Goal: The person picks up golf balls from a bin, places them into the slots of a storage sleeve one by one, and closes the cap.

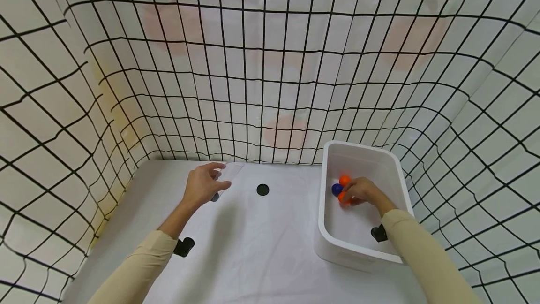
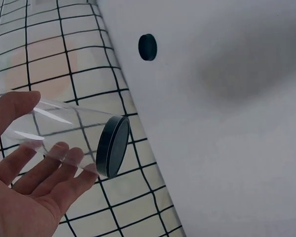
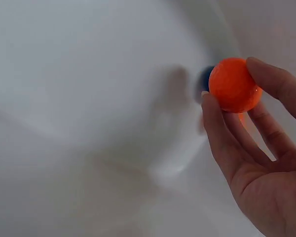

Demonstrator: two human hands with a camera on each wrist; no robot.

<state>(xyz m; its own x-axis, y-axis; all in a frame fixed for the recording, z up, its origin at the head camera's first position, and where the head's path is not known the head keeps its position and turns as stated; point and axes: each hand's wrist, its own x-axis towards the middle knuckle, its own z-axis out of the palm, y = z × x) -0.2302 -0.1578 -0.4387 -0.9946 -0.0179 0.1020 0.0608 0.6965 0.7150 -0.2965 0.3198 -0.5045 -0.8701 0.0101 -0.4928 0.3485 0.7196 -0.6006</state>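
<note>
A clear plastic cylinder (image 2: 71, 131) with a dark cap (image 2: 113, 147) on its end lies in the grip of my left hand (image 1: 202, 186), thumb on one side and fingers curled on the other. It is held above the white table (image 1: 270, 243). A similar dark round lid (image 1: 262, 189) rests on the tabletop to the right. Inside the white bin (image 1: 322, 191), my right hand (image 1: 364, 189) pinches an orange ball (image 3: 233, 85) between thumb and fingertips. Close beside that ball are a blue ball (image 1: 337, 189) and another orange ball (image 1: 345, 180).
Black netting (image 1: 263, 79) stands behind the table and on both sides, with pale sheeting behind it. The bin stands at the right end, its walls rising around my right hand. Dark wrist devices (image 1: 184, 247) show at both sleeves.
</note>
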